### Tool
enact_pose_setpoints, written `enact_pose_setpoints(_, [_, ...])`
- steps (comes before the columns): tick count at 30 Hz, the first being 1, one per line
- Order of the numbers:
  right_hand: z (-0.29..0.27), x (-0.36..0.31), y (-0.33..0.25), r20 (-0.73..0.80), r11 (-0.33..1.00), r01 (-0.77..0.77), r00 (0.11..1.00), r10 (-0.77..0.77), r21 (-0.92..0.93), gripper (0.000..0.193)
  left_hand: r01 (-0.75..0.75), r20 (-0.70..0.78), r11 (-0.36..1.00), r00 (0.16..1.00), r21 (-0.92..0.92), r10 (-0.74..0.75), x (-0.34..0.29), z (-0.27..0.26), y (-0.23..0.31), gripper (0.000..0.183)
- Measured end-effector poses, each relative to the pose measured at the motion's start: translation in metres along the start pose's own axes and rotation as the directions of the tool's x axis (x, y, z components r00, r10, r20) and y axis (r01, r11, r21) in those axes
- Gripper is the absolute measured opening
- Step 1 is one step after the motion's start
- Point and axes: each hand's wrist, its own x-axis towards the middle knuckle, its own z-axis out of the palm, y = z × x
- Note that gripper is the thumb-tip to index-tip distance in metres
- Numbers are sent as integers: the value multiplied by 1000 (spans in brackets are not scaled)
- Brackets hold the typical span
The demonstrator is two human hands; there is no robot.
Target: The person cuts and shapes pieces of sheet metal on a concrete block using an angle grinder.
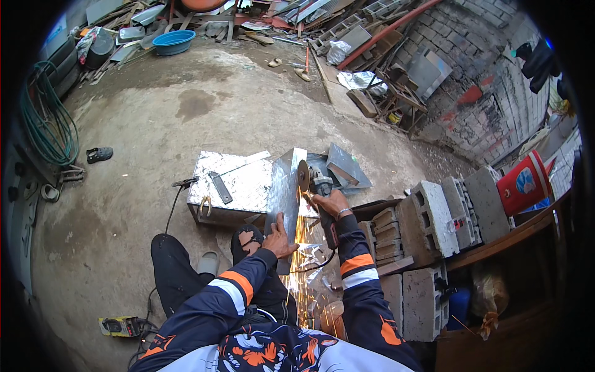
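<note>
Shirt [266, 352]: dark, orange-flowered front
Left hand [281, 240]: fingers partly spread, resting on metal sheet [286, 189]
Right hand [332, 203]: wrapped around grinder [321, 185], sparks [299, 263] streaming below

A: Where does the view look from?
B: The wearer's head, through a wide fisheye facing steeply down and slightly forward.
A: How near is it?
B: Fairly near the left hand [281, 240] and right hand [333, 204]; floor [248, 118] and brick wall [503, 111] curve away toward the dark rim.
</note>
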Motion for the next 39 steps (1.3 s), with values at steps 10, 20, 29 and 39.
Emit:
enact_pose_setpoints(10, [8, -9, 5, 46, 999, -4, 999, 6, -37, 82, 41, -16, 999, 999, -10, -41, -2, -4, 7, 124])
enact_pose_setpoints(20, [8, 1, 8, 76, 998, -51, 996, 53, -29, 75, 27, -30, 999, 999, -26, -28, 1, 1, 3, 123])
enact_pose_setpoints(29, [10, 2, 8, 98, 999, -45, 994, 47, -20, 74, 32, -16, 999, 999, -12, -32, 1, 2, 2, 125])
enact_pose_setpoints(39, [9, -1, -2, 89, 999, -49, 995, 50, -13, 73, 41, -7, 999, 999, -8, -41, -3, -3, 2, 125])
